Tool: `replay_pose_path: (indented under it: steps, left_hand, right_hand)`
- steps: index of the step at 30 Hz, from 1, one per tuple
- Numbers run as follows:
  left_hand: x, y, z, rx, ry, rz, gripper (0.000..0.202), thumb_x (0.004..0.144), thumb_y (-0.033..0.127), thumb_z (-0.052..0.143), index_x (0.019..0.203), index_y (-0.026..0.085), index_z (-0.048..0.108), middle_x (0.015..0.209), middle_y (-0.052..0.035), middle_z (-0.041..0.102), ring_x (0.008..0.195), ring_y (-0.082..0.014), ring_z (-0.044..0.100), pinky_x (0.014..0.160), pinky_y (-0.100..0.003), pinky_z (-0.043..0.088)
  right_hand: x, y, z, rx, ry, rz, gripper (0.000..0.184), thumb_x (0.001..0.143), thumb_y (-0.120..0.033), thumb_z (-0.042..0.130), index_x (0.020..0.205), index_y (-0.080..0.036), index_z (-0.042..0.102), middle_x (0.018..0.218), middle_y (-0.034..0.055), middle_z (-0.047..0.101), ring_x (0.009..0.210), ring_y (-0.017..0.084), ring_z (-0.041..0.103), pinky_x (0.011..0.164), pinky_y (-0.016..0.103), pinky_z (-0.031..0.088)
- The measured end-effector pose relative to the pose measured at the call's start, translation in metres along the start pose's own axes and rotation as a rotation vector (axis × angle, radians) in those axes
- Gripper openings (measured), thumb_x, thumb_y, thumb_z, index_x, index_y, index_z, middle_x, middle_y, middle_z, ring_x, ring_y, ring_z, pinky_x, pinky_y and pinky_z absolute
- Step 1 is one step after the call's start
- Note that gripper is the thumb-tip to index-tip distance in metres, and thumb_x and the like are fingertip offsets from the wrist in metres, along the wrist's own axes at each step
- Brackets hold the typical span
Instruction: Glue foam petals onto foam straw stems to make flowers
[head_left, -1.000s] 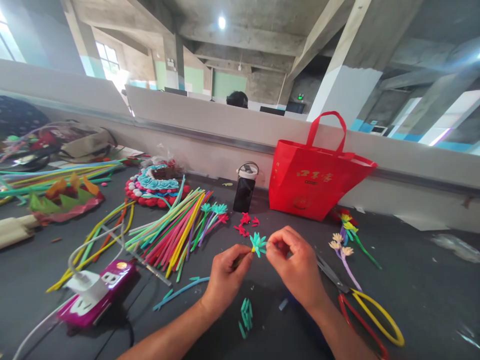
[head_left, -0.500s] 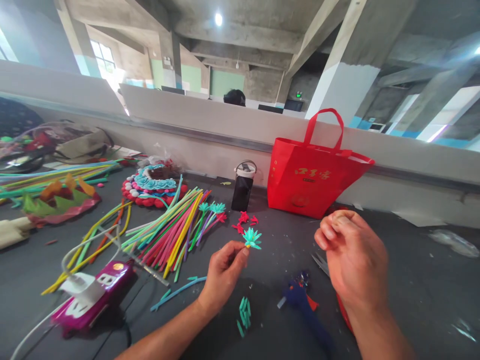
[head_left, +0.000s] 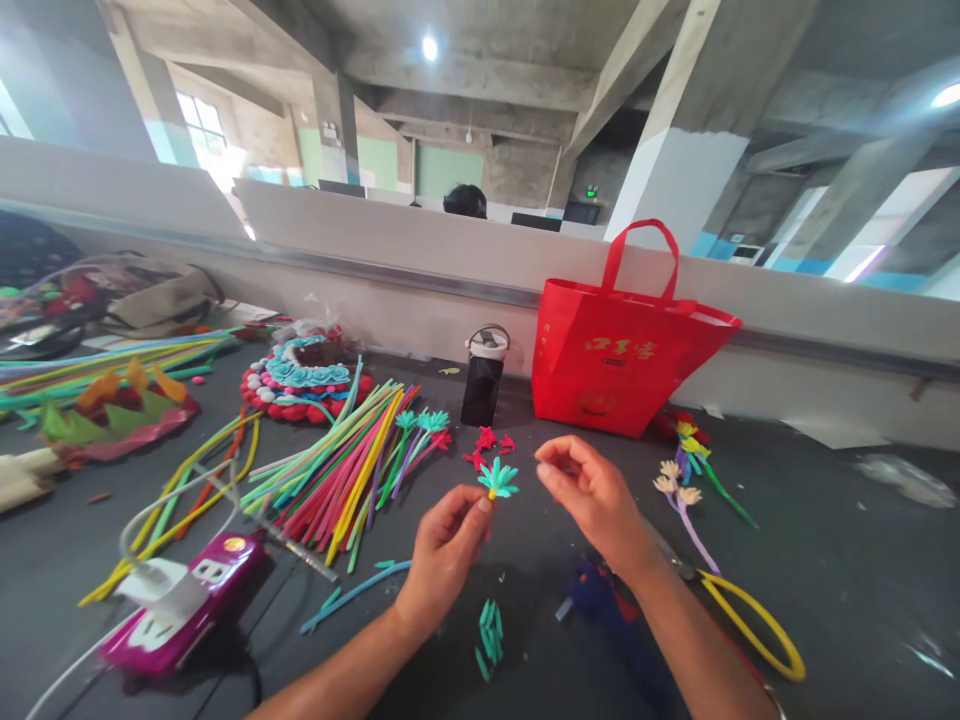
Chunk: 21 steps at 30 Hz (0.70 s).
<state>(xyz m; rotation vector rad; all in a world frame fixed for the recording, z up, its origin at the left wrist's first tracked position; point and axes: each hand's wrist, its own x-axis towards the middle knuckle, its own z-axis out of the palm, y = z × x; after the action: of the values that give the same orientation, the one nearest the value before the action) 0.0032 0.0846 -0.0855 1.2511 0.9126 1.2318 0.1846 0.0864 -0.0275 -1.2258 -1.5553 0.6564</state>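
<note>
1. Fingers of the left hand [head_left: 441, 552] are clamped on the yellow base of a turquoise flower [head_left: 499, 476]; in the head view the bloom sits up above the dark table [head_left: 840, 585], petals fanning upward.
2. Right hand [head_left: 589, 495] hovering beside it, apart from the petals, fingers curled, thumb near the index fingertip; whether the tips meet or pinch something tiny, it is impossible to tell from here.
3. Beyond the bloom lie small red pieces [head_left: 486, 438]; nearer the person, between the forearms, a little cluster of turquoise pieces [head_left: 491, 628].
4. Over on the left, coloured stems [head_left: 360, 470] spread out past a purple power strip [head_left: 236, 565].
5. On the right, the scissors [head_left: 795, 670] show a yellow handle beyond the forearm.
6. At the back, a red bag [head_left: 622, 372] stands beside a dark bottle [head_left: 481, 390].
</note>
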Motion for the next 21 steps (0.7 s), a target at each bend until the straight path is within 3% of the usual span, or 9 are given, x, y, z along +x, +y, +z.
replay_pose_path:
  steps: [6, 12, 21]
  left_hand:
    - [-0.001, 0.0, 0.0, -0.007, -0.012, -0.007, 0.031, 0.083, 0.046, 0.061, 0.076, 0.016, 0.059, 0.059, 0.0046, 0.047, 0.048, -0.0063, 0.035, 0.045, -0.019, 0.028]
    - [-0.003, 0.005, 0.001, 0.021, -0.036, -0.018, 0.031, 0.081, 0.047, 0.061, 0.075, 0.016, 0.06, 0.056, 0.0046, 0.044, 0.05, -0.0076, 0.036, 0.047, -0.02, 0.028]
    - [-0.003, 0.001, -0.001, 0.012, -0.055, -0.017, 0.031, 0.081, 0.046, 0.062, 0.073, 0.016, 0.058, 0.056, 0.0051, 0.042, 0.05, -0.0071, 0.034, 0.047, -0.02, 0.027]
  right_hand:
    - [-0.007, -0.012, 0.007, -0.162, -0.107, -0.244, 0.015, 0.084, -0.018, 0.06, 0.097, -0.024, 0.066, 0.103, 0.0041, 0.058, 0.089, 0.016, 0.058, 0.073, 0.027, 0.05]
    - [-0.009, -0.01, 0.01, -0.35, -0.143, -0.386, 0.022, 0.082, -0.011, 0.06, 0.097, -0.026, 0.067, 0.107, 0.0051, 0.053, 0.102, 0.02, 0.056, 0.091, 0.036, 0.047]
    - [-0.006, -0.01, 0.004, -0.346, -0.054, -0.396, 0.007, 0.089, -0.017, 0.054, 0.089, -0.022, 0.058, 0.098, 0.0046, 0.059, 0.092, 0.019, 0.057, 0.08, 0.032, 0.048]
